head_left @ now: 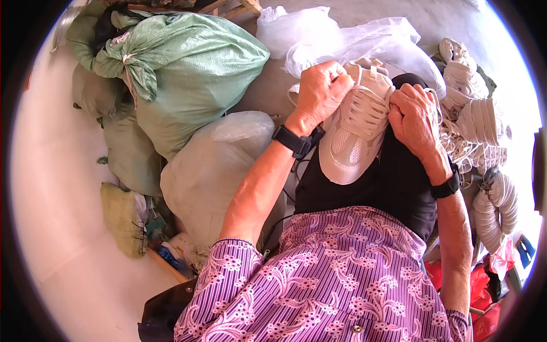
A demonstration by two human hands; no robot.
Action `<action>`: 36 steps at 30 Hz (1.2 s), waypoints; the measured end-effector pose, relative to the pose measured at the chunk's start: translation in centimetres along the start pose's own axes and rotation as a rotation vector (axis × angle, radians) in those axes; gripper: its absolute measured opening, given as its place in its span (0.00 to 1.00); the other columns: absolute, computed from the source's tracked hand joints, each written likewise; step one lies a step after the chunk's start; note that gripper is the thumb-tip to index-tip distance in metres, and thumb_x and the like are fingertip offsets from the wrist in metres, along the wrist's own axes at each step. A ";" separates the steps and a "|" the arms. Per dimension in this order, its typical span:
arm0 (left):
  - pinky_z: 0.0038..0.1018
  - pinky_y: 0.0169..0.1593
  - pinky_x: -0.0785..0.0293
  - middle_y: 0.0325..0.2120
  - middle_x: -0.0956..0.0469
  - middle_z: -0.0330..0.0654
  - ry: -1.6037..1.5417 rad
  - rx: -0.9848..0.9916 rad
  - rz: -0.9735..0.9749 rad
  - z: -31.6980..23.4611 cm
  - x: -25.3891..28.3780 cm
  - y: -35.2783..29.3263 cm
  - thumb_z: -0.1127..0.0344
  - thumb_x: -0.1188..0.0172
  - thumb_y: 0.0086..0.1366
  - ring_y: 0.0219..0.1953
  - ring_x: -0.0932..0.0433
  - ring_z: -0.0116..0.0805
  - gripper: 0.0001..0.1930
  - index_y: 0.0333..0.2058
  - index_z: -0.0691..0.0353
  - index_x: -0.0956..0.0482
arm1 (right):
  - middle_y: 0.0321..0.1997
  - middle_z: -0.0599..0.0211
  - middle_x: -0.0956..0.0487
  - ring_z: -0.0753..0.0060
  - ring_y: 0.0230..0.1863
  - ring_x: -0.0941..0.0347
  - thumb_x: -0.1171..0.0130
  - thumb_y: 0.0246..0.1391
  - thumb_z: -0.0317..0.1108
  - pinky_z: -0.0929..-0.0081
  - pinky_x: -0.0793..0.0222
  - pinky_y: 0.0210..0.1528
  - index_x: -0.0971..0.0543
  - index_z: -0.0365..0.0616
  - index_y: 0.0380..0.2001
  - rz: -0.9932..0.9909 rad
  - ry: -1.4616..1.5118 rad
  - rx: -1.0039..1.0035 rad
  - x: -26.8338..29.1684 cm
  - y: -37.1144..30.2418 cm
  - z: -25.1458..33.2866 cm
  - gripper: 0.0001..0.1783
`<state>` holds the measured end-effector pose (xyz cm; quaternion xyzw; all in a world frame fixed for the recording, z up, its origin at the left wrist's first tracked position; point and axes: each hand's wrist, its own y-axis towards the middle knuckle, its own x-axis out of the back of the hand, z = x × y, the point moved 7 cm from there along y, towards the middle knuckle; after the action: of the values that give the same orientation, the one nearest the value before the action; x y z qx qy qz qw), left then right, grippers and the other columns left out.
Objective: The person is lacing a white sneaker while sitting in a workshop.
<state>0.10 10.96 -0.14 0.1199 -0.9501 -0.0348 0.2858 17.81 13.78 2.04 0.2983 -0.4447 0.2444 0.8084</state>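
Note:
A white lace-up sneaker [347,154] rests on my black-clad lap, its toe pointing toward me and its tongue at the far end. Pale laces [364,111] cross its front in several rows. My left hand [320,90] is closed in a fist at the shoe's left side, by the upper eyelets, with a lace loop showing just beyond it. On the opposite side my right hand [415,117] is also closed, and lace hangs out past its outer edge. Each fist appears to grip a lace end; the fingertips themselves are hidden.
Tied green woven sacks [194,68] and a whitish sack [213,171] stand at my left. White plastic bags [353,43] lie beyond the shoe. At my right several white shoes [478,119] are piled, with red bags [483,290] lower down. A small yellowish sack [122,219] sits at far left.

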 end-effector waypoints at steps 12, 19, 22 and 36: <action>0.21 0.24 0.38 0.14 0.34 0.30 -0.053 0.096 0.141 0.6 -0.1 0.6 0.67 0.40 0.53 0.20 0.37 0.18 0.08 0.20 0.64 0.26 | 0.25 0.66 0.32 0.61 0.34 0.34 0.47 0.41 0.30 0.64 0.41 0.39 0.27 0.44 0.21 0.006 -0.016 0.000 -0.2 0.1 0.1 0.03; 0.20 0.24 0.39 0.15 0.33 0.28 -0.105 0.197 0.195 1.0 -0.1 0.3 0.66 0.41 0.54 0.21 0.37 0.17 0.09 0.20 0.64 0.26 | 0.25 0.66 0.33 0.62 0.33 0.34 0.47 0.41 0.30 0.64 0.41 0.38 0.27 0.44 0.21 -0.011 -0.008 0.008 0.1 0.1 0.2 0.02; 0.19 0.25 0.39 0.16 0.33 0.27 -0.140 0.210 0.195 1.3 -0.2 0.4 0.66 0.42 0.54 0.21 0.38 0.17 0.09 0.20 0.64 0.26 | 0.24 0.67 0.33 0.62 0.33 0.34 0.47 0.41 0.30 0.64 0.41 0.38 0.27 0.45 0.20 -0.012 0.001 -0.001 0.2 0.1 0.2 0.02; 0.20 0.22 0.43 0.16 0.35 0.27 -0.192 0.202 0.134 2.1 -1.2 -0.5 0.60 0.42 0.60 0.19 0.40 0.17 0.12 0.23 0.62 0.25 | 0.25 0.66 0.31 0.60 0.32 0.33 0.45 0.42 0.31 0.63 0.40 0.37 0.26 0.44 0.22 0.019 0.055 0.001 0.6 0.2 -0.8 0.03</action>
<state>0.00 10.77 -2.56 0.0803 -0.9776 0.0689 0.1818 18.41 14.56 2.33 0.2877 -0.4248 0.2604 0.8179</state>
